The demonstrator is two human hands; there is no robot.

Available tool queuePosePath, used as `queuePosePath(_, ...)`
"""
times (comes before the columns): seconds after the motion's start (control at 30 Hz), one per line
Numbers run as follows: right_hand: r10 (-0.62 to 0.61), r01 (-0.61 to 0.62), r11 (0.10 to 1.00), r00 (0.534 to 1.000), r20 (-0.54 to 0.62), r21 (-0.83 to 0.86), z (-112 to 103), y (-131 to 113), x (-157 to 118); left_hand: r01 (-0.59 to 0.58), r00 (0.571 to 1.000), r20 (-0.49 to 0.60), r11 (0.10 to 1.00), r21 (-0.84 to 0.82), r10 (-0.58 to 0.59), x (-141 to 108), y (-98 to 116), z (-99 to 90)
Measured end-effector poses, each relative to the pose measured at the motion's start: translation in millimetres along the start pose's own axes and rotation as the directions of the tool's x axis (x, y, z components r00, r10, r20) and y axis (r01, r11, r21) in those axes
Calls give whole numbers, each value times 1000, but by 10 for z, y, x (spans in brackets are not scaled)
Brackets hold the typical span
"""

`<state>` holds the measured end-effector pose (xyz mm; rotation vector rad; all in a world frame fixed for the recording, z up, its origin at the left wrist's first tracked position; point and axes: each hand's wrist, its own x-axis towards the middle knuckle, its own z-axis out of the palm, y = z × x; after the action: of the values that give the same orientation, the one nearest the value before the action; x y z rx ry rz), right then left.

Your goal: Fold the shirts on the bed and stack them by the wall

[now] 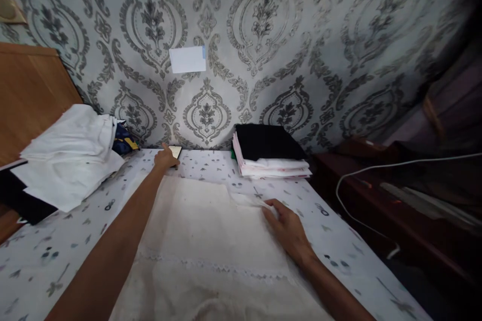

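Observation:
A cream cloth garment [196, 225] with a zigzag lace band across it lies spread out in front of me. My right hand [286, 228] pinches its far right edge, where a strip of the fabric is slightly raised. At the far side of the garment, my left hand [164, 157] is closed around the near left side of a phone-like flat object [175, 151], dark-edged with a pale yellowish face. Part of that object is hidden by the hand.
A folded stack with a black cloth [269, 141] on top sits against the wall. White folded clothes [75, 145] are heaped at left beside a wooden board [33, 95]. Under everything is a patterned sheet [327, 230]. A white cable [371, 166] hangs over dark red furniture [380, 210].

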<state>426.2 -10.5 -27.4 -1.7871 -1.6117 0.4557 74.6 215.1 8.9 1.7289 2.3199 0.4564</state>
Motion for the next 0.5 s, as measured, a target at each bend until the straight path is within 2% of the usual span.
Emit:
queuePosePath(0.13, 6, -6, 1000, 1000, 2, 7, 1, 8, -5, -8, 1000, 20, 996, 89, 6, -18, 9, 25)
queuePosePath(0.23, -3, 4, 1000, 1000, -24, 27, 12, 23, -12, -61, 996, 67, 991, 121, 53, -37, -144, -83)
queuePosePath(0.37, 5, -2, 996, 999, -32, 84, 23, 43, -7, -177, 976, 152, 974, 142, 155, -129, -625, -400)
queuePosePath(0.5, 11, -17, 986, 999, 41, 166, -7, 44, 4, -275, 942, 240, 951, 145, 235, -367, -1107, -668)
